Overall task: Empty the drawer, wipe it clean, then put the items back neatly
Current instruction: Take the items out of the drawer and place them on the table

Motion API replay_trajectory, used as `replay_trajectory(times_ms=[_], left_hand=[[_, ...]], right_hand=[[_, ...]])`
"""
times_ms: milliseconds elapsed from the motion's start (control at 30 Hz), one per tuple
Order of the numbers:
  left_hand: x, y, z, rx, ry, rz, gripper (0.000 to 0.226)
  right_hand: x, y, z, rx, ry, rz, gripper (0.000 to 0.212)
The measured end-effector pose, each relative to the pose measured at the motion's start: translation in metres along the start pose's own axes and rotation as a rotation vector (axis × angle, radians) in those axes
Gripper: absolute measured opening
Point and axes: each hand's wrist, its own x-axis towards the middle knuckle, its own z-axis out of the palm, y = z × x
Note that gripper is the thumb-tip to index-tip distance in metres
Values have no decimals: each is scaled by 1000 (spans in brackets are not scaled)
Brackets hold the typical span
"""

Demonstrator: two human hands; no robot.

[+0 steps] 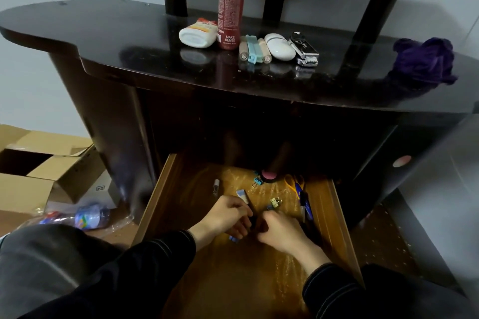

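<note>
In the head view, the drawer (pixel 338 215) is standing pulled open under the bench (pixel 103 41). Inside it, the left hand (pixel 228 215) is gripping a blue-tipped tube (pixel 243 194). The right hand (pixel 280 230) is curling just beside it, its hold impossible to tell. Binder clips (pixel 275 202) and scissors (pixel 295 184) are lying deeper in the drawer.
</note>
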Motion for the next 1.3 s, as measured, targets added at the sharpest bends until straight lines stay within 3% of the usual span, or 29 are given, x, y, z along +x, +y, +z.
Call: replay_trajectory(times_ms=[67, 167, 267, 333, 400, 467, 600, 700, 800, 900, 1033, 1300], left_hand=[[0, -1, 0, 8, -5, -18, 21], [1, -2, -1, -14, -49, -60, 20], [3, -3, 1, -88, -77, -118, 25], [3, -3, 5, -190, -101, -193, 35], [3, -4, 7, -301, -173, -288, 51], [3, -6, 9, -381, -235, -350, 58], [5, -10, 8, -422, -251, -385, 49], [7, -12, 3, -442, -215, -386, 37], [10, -14, 1, -491, -206, -380, 20], [13, -15, 2, -490, -201, -368, 15], [14, -17, 3, -468, -190, -364, 18], [13, -17, 3, -458, -183, -365, 21]], right_hand=[[-1, 2, -4, 41, 29, 13, 7], [-4, 8, -19, 200, 149, 71, 13], [-9, 10, -32, 482, 261, 58, 9], [-15, 6, -37, 697, 236, 1, 7], [-19, -2, -39, 759, 145, -68, 8], [-21, -8, -37, 737, 62, -113, 4], [-19, -9, -33, 710, 10, -108, 8], [-14, 3, -37, 720, 203, 53, 9], [-10, 19, -36, 459, 432, 263, 16], [-8, 23, -28, 262, 319, 319, 29], [-4, 16, -18, 172, 173, 283, 34], [-2, 19, -13, 145, 141, 306, 9]])
